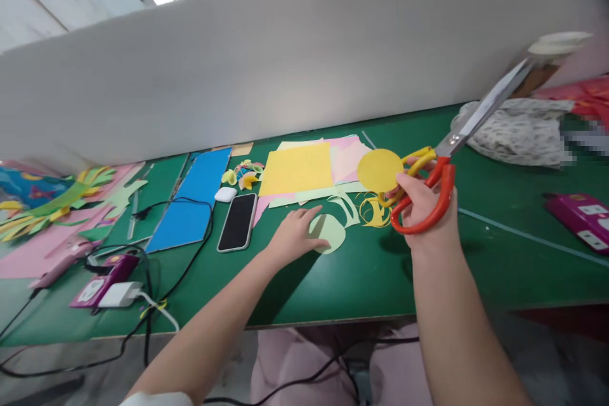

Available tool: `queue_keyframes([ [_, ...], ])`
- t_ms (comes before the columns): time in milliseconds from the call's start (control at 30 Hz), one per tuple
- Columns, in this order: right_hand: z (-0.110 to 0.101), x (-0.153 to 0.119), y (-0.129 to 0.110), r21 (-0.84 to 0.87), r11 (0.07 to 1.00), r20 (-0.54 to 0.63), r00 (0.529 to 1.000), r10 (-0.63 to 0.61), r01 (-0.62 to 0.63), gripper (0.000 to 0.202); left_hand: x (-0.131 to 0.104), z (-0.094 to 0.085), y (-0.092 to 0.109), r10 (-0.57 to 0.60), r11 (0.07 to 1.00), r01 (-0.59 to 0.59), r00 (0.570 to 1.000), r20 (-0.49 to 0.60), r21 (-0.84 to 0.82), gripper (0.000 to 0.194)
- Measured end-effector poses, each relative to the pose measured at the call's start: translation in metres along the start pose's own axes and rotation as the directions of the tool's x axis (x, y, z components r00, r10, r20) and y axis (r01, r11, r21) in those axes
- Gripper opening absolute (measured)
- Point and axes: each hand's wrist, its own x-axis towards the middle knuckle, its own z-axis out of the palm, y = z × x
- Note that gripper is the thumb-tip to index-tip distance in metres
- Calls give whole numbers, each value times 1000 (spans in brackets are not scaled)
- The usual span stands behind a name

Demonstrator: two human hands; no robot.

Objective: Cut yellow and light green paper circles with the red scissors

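Observation:
My right hand (423, 193) grips a pair of scissors (451, 146) with one red and one yellow handle, its blades pointing up and to the right. The same hand pinches a yellow paper circle (379, 170) by its right edge, above the table. My left hand (297, 235) is open, thumb and fingers apart, at the left edge of a pale green paper circle (332, 233). I cannot tell whether it touches that circle. Green offcuts (351, 206) and curled yellow offcuts (375, 210) lie just beyond, between the hands.
Coloured sheets (299, 168) lie behind my hands on the green table (309, 292). To the left are a phone (236, 222), a white case (226, 195), a blue board (190, 200), cables and a power strip (107, 279). A grey partition (285, 63) stands behind; a patterned cloth (518, 133) lies right.

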Motion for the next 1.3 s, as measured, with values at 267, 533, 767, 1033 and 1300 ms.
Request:
queue_keyframes([
  [267, -35, 6, 13, 76, 997, -141, 989, 35, -25, 30, 37, 2, 17, -26, 999, 30, 983, 183, -18, 94],
  [533, -45, 12, 4, 86, 996, -168, 985, 49, -35, 29, 52, -10, 27, -45, 995, 50, 997, 62, -85, 23],
  [767, -47, 14, 10, -38, 999, -211, 977, 7, -15, 30, 60, -43, 62, -56, 948, -72, 921, -386, -311, 29],
  [1033, -46, 6, 14, 60, 997, 28, 998, 47, -49, 32, 59, -37, 109, -3, 666, -207, 960, -280, -717, 40],
  [1300, -35, 3, 12, -110, 994, -33, 999, 3, -7, 31, 45, -25, 110, 41, 455, -132, 991, -127, -881, 30],
])
